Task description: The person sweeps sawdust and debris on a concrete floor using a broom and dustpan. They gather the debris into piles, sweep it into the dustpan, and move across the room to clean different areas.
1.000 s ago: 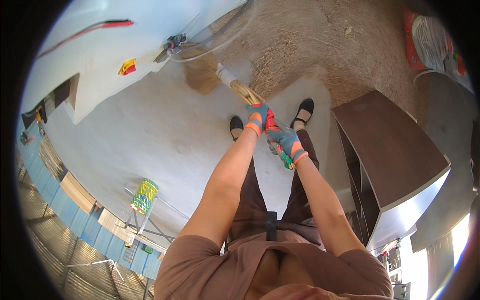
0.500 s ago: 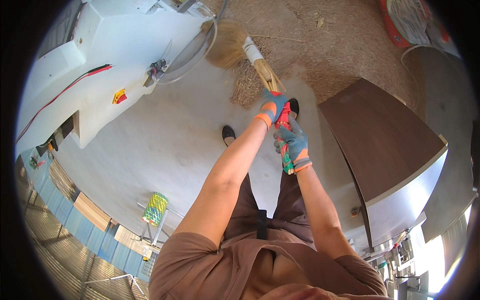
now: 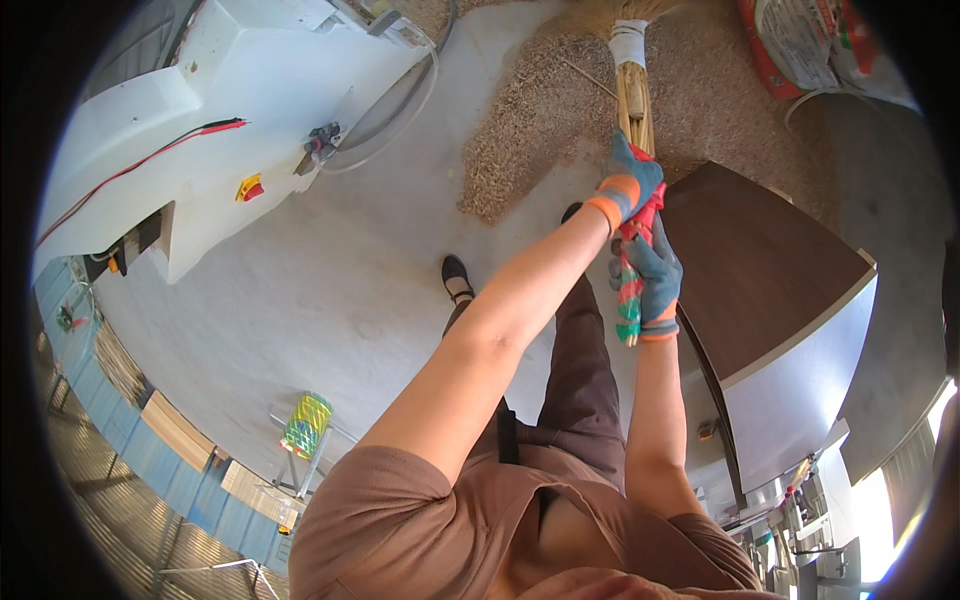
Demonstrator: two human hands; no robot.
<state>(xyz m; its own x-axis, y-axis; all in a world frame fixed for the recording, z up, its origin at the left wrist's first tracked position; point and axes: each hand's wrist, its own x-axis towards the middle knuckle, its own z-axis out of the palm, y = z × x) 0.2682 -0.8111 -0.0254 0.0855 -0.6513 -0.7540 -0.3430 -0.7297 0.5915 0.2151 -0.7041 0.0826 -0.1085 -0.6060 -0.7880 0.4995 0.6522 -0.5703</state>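
Observation:
Both my hands wear grey-blue gloves with orange cuffs and grip a straw broom (image 3: 633,95). My left hand (image 3: 632,180) wraps round the handle just below the bare stalks. Lower down, my right hand (image 3: 655,278) holds the handle where it is bound in red and green wrapping. A white band circles the broom above the stalks, and its bristles spread at the top edge over the floor, partly cut off. A heap of brown shavings (image 3: 505,150) lies on the grey floor to the left of the broom.
A brown-topped panel with a pale edge (image 3: 770,270) stands close on my right. To the left is a white machine (image 3: 235,75) with a red-and-yellow switch (image 3: 250,188) and a hose. A red-and-white sack (image 3: 800,50) lies far right, a green-yellow roll (image 3: 307,425) lower left.
My hands and the broom have swung to the right and farther away. The bristles have left the floor by the machine, and the shavings heap there shows more fully.

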